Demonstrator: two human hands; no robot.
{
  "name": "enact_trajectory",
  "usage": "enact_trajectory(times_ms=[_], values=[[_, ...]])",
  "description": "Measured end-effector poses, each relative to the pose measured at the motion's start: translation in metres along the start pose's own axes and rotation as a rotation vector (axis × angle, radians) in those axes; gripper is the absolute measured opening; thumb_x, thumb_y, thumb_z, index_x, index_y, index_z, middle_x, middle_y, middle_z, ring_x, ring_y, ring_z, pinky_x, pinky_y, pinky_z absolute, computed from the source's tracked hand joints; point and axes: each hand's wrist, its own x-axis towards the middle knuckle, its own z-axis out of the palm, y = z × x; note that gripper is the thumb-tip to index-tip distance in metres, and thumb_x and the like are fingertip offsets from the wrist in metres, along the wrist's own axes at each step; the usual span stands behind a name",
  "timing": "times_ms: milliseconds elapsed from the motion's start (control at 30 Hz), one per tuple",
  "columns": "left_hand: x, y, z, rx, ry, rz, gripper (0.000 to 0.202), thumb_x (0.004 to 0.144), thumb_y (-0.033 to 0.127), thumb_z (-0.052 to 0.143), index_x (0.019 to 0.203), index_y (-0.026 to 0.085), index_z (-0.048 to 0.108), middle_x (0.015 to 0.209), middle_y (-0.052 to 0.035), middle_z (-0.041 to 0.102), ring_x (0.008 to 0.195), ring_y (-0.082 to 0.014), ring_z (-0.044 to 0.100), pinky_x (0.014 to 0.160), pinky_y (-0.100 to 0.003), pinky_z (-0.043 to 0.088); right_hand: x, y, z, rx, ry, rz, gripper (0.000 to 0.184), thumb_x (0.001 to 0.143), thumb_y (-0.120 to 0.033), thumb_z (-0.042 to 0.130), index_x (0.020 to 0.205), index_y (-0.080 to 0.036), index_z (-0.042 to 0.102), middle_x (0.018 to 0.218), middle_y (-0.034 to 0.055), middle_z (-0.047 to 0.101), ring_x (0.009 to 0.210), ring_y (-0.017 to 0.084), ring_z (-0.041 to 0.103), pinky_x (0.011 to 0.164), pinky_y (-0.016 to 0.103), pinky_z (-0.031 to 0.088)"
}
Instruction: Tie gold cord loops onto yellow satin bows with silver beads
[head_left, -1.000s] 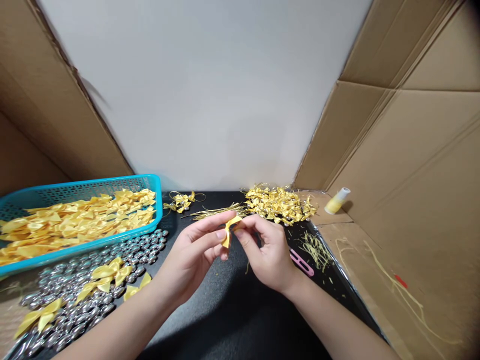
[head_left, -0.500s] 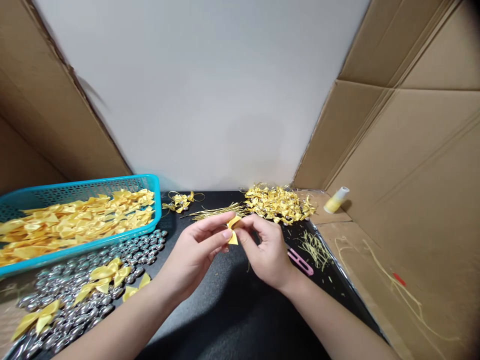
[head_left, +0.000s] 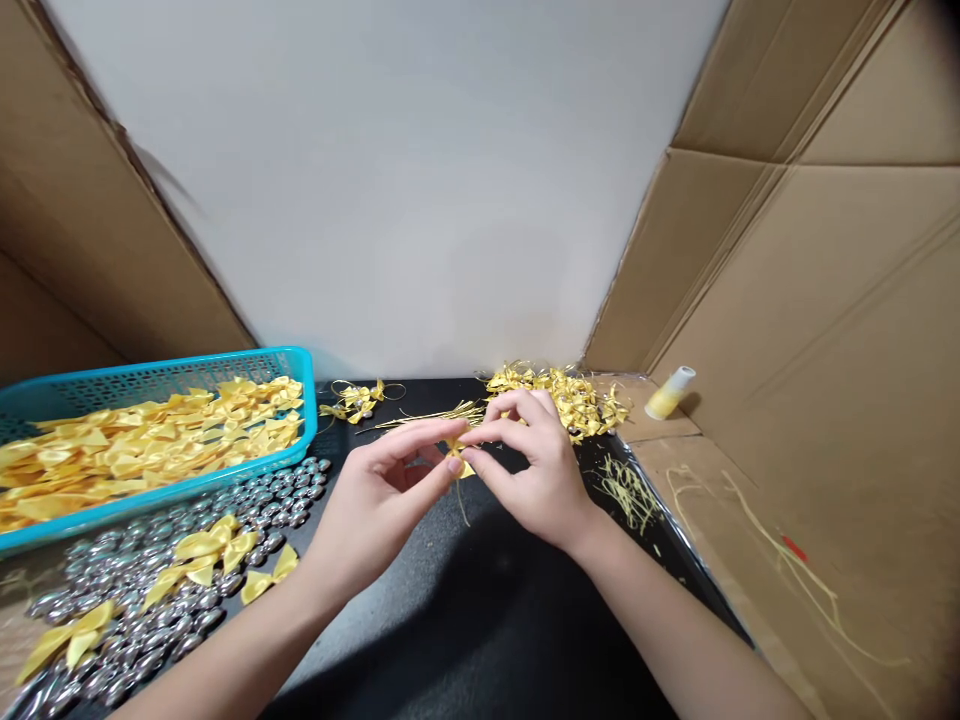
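Over the middle of the black table, a small yellow ribbon bow [head_left: 465, 468] is pinched between the thumb and fingers of my left hand [head_left: 382, 482]. My right hand [head_left: 534, 475] meets it from the other side, its thumb and index fingertip closed on the bow's edge. A thin thread [head_left: 463, 505] hangs below the bow. The fingers cover most of the bow. Behind my hands lie gold cord strands [head_left: 435, 414] and a heap of finished-looking yellow bows [head_left: 559, 390] with cord loops.
At left stands a blue basket [head_left: 309, 400] of yellow bows. In front of it spread silver beads [head_left: 157, 600], several bows on top. Thread scraps [head_left: 630, 492] lie at right, near a thread spool [head_left: 670, 392] on cardboard. A small bow cluster [head_left: 360, 402] sits behind.
My right fingers have shifted and straightened over the bow, which has turned in my grip. A thread end now shows hanging beneath it. My right hand now hides the pink tool.
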Motion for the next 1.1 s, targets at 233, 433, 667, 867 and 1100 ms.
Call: enact_trajectory(times_ms=[233, 433, 667, 867, 1100], values=[[0.005, -0.005, -0.007, 0.01, -0.128, -0.077, 0.029, 0.073, 0.029, 0.077, 0.101, 0.021, 0.077, 0.089, -0.0051, 0.074, 0.072, -0.0149, 0.056, 0.066, -0.025, 0.049, 0.0, 0.005, 0.001, 0.056, -0.092, -0.002, 0.007, 0.083, -0.016, 0.068, 0.08, -0.023, 0.07, 0.087, 0.0022, 0.061, 0.089, 0.019, 0.054, 0.082, 0.037, 0.044], [0.008, -0.009, -0.015, 0.056, -0.289, -0.15, 0.035, 0.079, 0.034, 0.073, 0.112, 0.022, 0.073, 0.075, -0.0011, 0.067, 0.068, -0.0131, 0.05, 0.063, -0.024, 0.043, 0.002, 0.007, -0.002, 0.122, -0.228, 0.046, 0.009, 0.082, -0.015, 0.068, 0.079, -0.022, 0.065, 0.092, 0.0018, 0.055, 0.092, 0.018, 0.051, 0.087, 0.035, 0.043], [0.012, -0.012, -0.014, 0.081, -0.299, -0.173, 0.04, 0.078, 0.037, 0.072, 0.115, 0.02, 0.071, 0.066, 0.0016, 0.059, 0.063, -0.0118, 0.045, 0.06, -0.024, 0.038, -0.003, 0.008, 0.002, 0.084, -0.27, 0.091, 0.007, 0.089, -0.016, 0.06, 0.084, -0.021, 0.058, 0.099, 0.0037, 0.05, 0.1, 0.02, 0.046, 0.092, 0.037, 0.04], [0.014, -0.015, -0.013, 0.133, -0.292, -0.168, 0.041, 0.078, 0.036, 0.071, 0.115, 0.018, 0.071, 0.065, 0.001, 0.059, 0.063, -0.0127, 0.046, 0.06, -0.026, 0.039, -0.004, 0.008, 0.006, 0.053, -0.251, 0.128, 0.007, 0.091, -0.018, 0.056, 0.085, -0.022, 0.056, 0.1, 0.0042, 0.05, 0.1, 0.021, 0.045, 0.092, 0.04, 0.039], [0.017, -0.023, -0.015, 0.083, -0.328, -0.205, 0.043, 0.075, 0.035, 0.073, 0.114, 0.018, 0.071, 0.069, -0.0003, 0.063, 0.064, -0.0129, 0.048, 0.062, -0.025, 0.042, -0.002, 0.007, 0.0, 0.082, -0.257, 0.139, 0.005, 0.093, -0.019, 0.054, 0.09, -0.023, 0.056, 0.103, 0.0047, 0.051, 0.104, 0.021, 0.046, 0.095, 0.041, 0.039]])
